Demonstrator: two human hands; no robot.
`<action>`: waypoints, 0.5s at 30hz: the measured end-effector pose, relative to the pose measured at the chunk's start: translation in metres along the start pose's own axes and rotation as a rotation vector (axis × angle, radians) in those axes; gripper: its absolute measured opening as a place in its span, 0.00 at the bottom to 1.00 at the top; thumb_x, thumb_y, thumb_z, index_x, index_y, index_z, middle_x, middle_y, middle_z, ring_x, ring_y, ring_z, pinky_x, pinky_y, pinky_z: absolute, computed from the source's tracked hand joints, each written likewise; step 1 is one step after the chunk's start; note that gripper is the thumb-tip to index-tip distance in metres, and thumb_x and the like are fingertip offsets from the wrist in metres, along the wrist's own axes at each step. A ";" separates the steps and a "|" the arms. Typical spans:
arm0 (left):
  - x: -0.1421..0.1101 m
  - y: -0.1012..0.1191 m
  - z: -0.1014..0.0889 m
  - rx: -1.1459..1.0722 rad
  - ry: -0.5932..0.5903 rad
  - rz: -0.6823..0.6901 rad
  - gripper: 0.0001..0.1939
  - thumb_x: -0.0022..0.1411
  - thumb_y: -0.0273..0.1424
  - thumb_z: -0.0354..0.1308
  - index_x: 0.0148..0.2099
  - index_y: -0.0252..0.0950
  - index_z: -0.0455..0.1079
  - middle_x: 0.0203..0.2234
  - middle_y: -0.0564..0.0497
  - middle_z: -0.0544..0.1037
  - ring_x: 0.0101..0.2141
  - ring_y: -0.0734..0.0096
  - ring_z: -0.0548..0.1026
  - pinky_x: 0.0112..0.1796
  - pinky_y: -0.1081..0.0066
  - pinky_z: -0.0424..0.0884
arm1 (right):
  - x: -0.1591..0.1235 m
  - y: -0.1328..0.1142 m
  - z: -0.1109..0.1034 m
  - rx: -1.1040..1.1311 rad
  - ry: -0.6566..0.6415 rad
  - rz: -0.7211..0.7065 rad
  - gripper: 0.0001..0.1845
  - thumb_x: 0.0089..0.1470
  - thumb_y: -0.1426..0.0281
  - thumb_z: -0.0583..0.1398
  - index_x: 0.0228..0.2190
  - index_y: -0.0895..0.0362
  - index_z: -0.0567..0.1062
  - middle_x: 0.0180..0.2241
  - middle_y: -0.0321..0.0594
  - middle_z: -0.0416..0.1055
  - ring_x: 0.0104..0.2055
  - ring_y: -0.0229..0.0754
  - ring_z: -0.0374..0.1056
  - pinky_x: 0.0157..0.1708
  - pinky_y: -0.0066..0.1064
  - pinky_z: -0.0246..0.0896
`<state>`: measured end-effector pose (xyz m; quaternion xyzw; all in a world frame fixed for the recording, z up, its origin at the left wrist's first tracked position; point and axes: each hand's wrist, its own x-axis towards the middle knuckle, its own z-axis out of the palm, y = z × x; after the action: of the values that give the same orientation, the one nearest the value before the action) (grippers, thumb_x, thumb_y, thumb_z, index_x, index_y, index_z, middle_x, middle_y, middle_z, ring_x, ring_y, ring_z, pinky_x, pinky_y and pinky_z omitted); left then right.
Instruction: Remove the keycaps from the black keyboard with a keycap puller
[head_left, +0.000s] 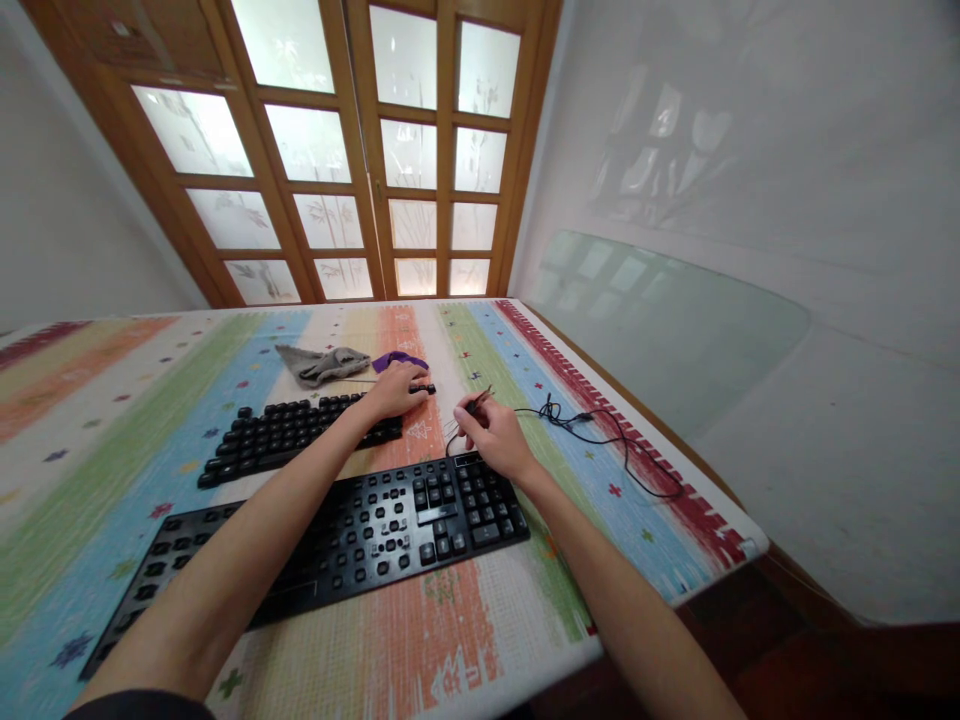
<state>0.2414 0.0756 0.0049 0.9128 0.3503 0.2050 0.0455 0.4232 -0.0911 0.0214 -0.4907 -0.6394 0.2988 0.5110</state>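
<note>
A black keyboard (352, 535) lies across the front of the table, many of its switches bare, with keycaps still on its right end. Behind it, loose black keycaps (285, 432) stand in rows on the cloth. My left hand (397, 390) reaches over the keyboard to the far right end of these rows, its fingers closed on a small black keycap (424, 388). Just behind the keyboard's right end, my right hand (491, 435) is closed round a keycap puller with thin wire ends (484, 396); the fingers hide part of it.
A grey cloth (322, 366) and a purple cloth (401, 360) lie behind the loose keycaps. On the right a black cable (626, 440) loops over the striped tablecloth (127, 400). A white wall (750, 400) runs along the table's right edge; wooden glazed doors (382, 150) stand behind.
</note>
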 end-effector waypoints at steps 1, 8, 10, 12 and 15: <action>-0.003 0.002 -0.004 -0.020 0.019 0.011 0.14 0.58 0.33 0.56 0.44 0.34 0.74 0.43 0.41 0.79 0.44 0.55 0.73 0.49 0.58 0.67 | 0.000 0.000 0.000 0.011 -0.006 0.003 0.16 0.59 0.56 0.58 0.33 0.57 0.70 0.22 0.35 0.69 0.20 0.36 0.67 0.23 0.27 0.63; -0.054 0.025 -0.025 -0.245 0.134 -0.079 0.22 0.72 0.39 0.40 0.40 0.35 0.72 0.33 0.45 0.80 0.33 0.63 0.78 0.40 0.64 0.73 | -0.004 -0.006 0.005 0.125 -0.104 0.043 0.17 0.56 0.54 0.59 0.33 0.57 0.69 0.21 0.33 0.70 0.18 0.35 0.66 0.21 0.26 0.63; -0.074 0.032 -0.024 -0.395 0.113 -0.142 0.20 0.73 0.37 0.39 0.51 0.34 0.69 0.35 0.45 0.81 0.28 0.68 0.79 0.35 0.67 0.75 | -0.007 -0.007 0.009 0.174 -0.159 0.067 0.17 0.56 0.54 0.60 0.33 0.57 0.68 0.22 0.32 0.70 0.18 0.34 0.65 0.20 0.26 0.62; -0.091 0.041 -0.022 -0.480 0.085 -0.120 0.18 0.71 0.33 0.42 0.57 0.35 0.64 0.38 0.45 0.80 0.27 0.70 0.79 0.32 0.69 0.76 | -0.011 -0.008 0.014 0.205 -0.222 0.083 0.17 0.56 0.55 0.60 0.33 0.56 0.68 0.22 0.32 0.70 0.18 0.34 0.65 0.19 0.26 0.61; -0.112 0.055 -0.022 -0.502 0.092 0.041 0.20 0.67 0.26 0.47 0.60 0.38 0.63 0.45 0.45 0.78 0.39 0.69 0.80 0.42 0.66 0.76 | -0.015 -0.008 0.018 0.186 -0.289 0.078 0.16 0.57 0.56 0.60 0.34 0.57 0.69 0.22 0.31 0.69 0.18 0.34 0.65 0.20 0.25 0.61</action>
<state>0.1913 -0.0407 -0.0013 0.8696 0.2716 0.3275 0.2505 0.4031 -0.1060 0.0174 -0.4178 -0.6562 0.4438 0.4449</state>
